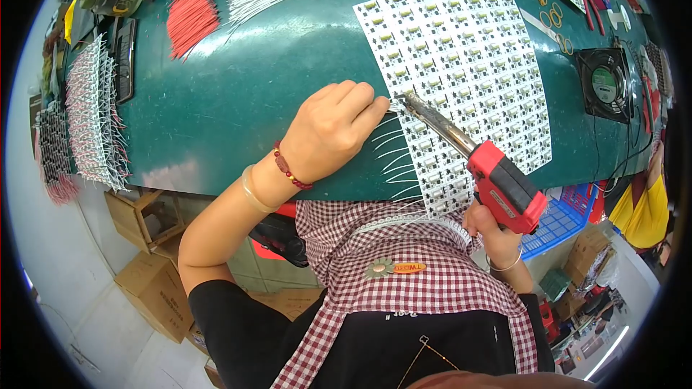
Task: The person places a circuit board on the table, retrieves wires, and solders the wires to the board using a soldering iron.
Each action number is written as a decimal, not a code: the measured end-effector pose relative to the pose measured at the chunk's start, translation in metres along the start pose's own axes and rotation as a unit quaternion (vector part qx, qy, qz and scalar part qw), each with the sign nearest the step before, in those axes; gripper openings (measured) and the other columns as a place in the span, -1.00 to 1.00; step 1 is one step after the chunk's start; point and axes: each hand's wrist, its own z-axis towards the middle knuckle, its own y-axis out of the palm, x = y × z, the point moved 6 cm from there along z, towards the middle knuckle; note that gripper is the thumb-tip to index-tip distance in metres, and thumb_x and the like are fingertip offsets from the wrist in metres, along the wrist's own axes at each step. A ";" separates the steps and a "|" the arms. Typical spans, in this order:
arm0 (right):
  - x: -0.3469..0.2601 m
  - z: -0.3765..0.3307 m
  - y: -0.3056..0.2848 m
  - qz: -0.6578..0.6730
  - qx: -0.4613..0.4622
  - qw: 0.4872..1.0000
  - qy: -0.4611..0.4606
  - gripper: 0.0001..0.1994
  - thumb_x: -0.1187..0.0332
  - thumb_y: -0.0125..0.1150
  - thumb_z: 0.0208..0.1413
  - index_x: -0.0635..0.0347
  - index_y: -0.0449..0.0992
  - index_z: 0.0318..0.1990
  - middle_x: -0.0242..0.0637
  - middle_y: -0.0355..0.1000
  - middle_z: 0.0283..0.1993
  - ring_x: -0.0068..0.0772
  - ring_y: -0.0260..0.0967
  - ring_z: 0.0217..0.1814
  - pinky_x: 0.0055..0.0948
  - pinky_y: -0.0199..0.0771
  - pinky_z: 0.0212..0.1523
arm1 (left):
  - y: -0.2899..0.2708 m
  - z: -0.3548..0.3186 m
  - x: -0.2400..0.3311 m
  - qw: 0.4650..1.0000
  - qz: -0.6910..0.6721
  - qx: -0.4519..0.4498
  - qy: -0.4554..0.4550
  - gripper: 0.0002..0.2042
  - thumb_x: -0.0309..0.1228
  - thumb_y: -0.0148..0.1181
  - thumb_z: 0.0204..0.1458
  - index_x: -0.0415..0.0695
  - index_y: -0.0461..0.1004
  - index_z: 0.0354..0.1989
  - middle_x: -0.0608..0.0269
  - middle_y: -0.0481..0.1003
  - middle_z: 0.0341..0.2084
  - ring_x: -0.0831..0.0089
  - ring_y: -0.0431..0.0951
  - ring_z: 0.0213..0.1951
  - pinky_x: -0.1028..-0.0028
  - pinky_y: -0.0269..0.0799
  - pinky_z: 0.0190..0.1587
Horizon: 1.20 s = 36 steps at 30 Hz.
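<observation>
White wire pinched in the left hand [333, 130] meets the red soldering iron [472, 158] gripped by the right hand [494, 234] at the circuit panel [461, 72]; several wires look attached along its edge, most rows apparently remain

The scene is brightly and evenly lit from above. Broad pale glare is spread across the green table [238, 94], strongest at the near left and along its near edge. Only a soft, short shadow is cast beneath the left hand [333, 130]. Straight edges are bent by fisheye distortion toward the rim, where a black border is seen. Focus is sharp centrally; the far corners are slightly smeared.
</observation>
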 end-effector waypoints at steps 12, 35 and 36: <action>0.004 -0.001 0.001 -0.020 -0.010 1.000 -0.013 -0.69 0.35 0.17 0.27 0.41 0.34 0.02 -0.32 0.31 -0.59 -0.50 0.27 -0.60 -0.39 0.41 -0.46 | 0.000 0.000 0.000 1.000 0.003 -0.001 -0.001 -0.78 -0.65 0.28 -0.22 -0.27 0.54 -0.32 0.22 0.25 -0.55 0.35 0.38 -0.53 0.39 0.36 -0.49; -0.012 0.011 0.000 0.104 0.021 0.993 0.045 -0.55 0.32 0.19 0.26 0.41 0.29 0.20 -0.31 0.33 -0.59 -0.51 0.26 -0.62 -0.43 0.39 -0.47 | -0.003 0.006 -0.005 0.995 0.088 -0.029 0.027 -0.80 -0.55 0.24 -0.17 -0.17 0.59 -0.29 0.34 0.32 -0.55 0.45 0.41 -0.52 0.47 0.30 -0.48; -0.015 0.012 0.000 0.095 0.019 0.995 0.038 -0.56 0.33 0.19 0.26 0.41 0.31 0.18 -0.30 0.34 -0.58 -0.51 0.27 -0.61 -0.44 0.39 -0.47 | -0.001 0.006 -0.006 0.995 0.093 -0.038 0.024 -0.80 -0.54 0.22 -0.16 -0.15 0.59 -0.29 0.34 0.31 -0.55 0.45 0.40 -0.51 0.47 0.31 -0.47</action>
